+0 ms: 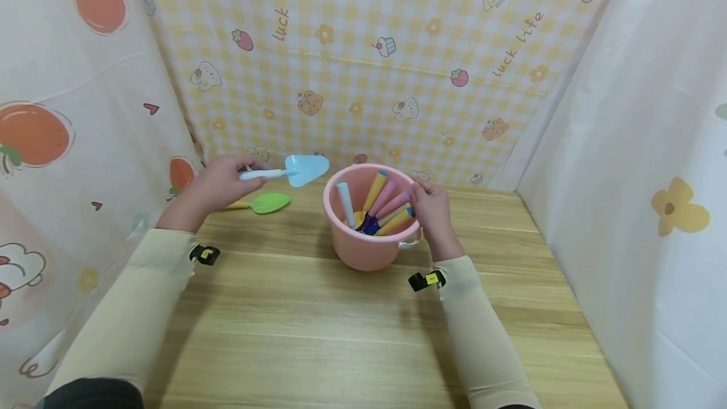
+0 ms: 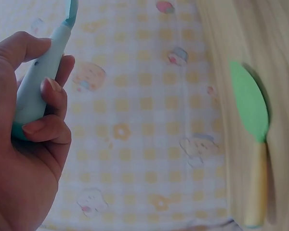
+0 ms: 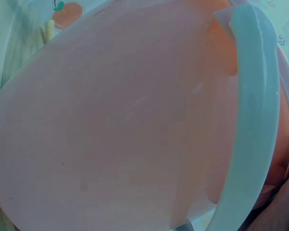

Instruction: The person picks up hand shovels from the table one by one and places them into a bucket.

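Observation:
My left hand (image 1: 220, 183) grips the pale handle of a light blue toy trowel (image 1: 307, 170), raised above the table with its blade pointing right. In the left wrist view the fingers curl round that handle (image 2: 41, 79). A pink bucket (image 1: 366, 254) stands upright on the table to the right of the trowel. My right hand (image 1: 435, 214) pinches the bucket's right rim between thumb and fingers. Inside stand several toy tools, with yellow, pink and light blue handles (image 1: 345, 201) upward. The bucket's white carrying handle (image 3: 255, 106) hangs outside, beside my right hand.
Below the left hand, a green leaf-shaped trowel (image 1: 271, 202) with a yellow handle lies on the wooden table (image 1: 341, 339). A yellow checked cloth (image 1: 352, 74) hangs behind, with printed white cloths (image 1: 625, 144) at both sides.

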A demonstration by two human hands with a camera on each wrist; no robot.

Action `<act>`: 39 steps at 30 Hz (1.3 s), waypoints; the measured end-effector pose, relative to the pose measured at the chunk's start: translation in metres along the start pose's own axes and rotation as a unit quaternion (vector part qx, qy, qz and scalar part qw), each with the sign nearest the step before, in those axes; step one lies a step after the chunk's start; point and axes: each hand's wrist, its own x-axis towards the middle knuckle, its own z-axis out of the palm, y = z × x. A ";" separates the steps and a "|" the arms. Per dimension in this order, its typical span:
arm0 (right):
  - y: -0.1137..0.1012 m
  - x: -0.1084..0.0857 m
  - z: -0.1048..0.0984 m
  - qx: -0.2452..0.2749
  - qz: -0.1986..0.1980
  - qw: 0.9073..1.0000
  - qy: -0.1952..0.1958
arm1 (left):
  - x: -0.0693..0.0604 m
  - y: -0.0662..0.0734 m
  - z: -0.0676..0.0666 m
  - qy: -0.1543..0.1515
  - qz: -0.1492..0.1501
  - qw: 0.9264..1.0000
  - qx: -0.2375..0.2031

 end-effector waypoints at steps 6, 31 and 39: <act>0.000 0.000 0.000 -0.001 0.001 1.000 -0.001 | 0.009 0.018 0.004 -0.001 0.037 0.999 -0.019; 0.000 -0.001 -0.001 0.003 -0.005 1.000 -0.003 | 0.039 0.065 0.029 -0.056 0.103 0.993 -0.021; 0.001 -0.001 0.000 0.007 -0.003 1.000 0.000 | 0.045 0.077 0.038 -0.083 0.130 0.988 0.015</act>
